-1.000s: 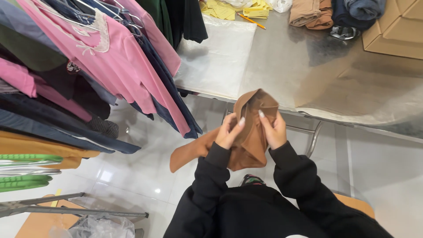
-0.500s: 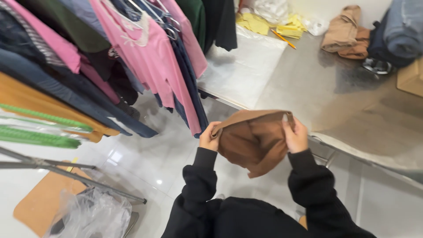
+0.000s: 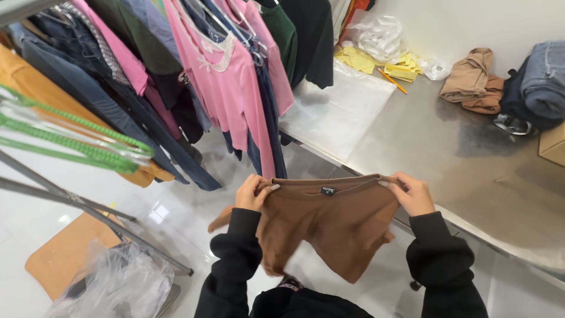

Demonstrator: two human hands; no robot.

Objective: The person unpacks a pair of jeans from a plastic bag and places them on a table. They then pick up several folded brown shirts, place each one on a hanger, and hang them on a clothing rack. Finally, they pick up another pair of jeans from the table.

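Fingers (image 3: pixel 265 189) of both hands pinching brown top (image 3: pixel 335 227) at shoulders.

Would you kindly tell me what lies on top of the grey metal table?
On the table lie a clear plastic sheet, yellow papers, a pencil, tan folded clothes and denim. Whatever lies beneath the piles is hidden.

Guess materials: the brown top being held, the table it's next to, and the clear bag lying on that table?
Brown top: soft knit fabric, likely cotton jersey; matte, it drapes and creases between the left hand and right hand. Table: looks like brushed stainless steel; grey, dull sheen with blurred reflections. Clear bag: thin plastic film; translucent, glossy, lying flat.
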